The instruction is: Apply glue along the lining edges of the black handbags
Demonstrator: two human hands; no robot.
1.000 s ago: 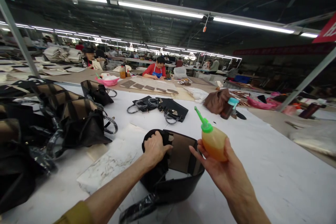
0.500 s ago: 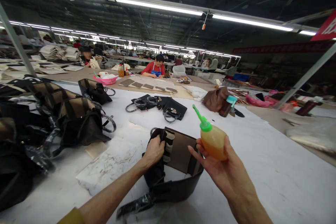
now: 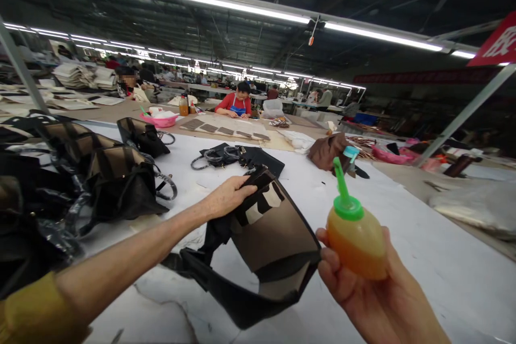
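The left hand (image 3: 228, 197) grasps the far edge of the black-and-tan leather bag (image 3: 266, 236). The right hand (image 3: 373, 293), near right, grips an upright orange squeeze bottle with green nozzle (image 3: 355, 231).

text: none legible | red banner (image 3: 494, 45): characters cut off, unreadable

Head view, forward-down, close over table (image 3: 403, 236).
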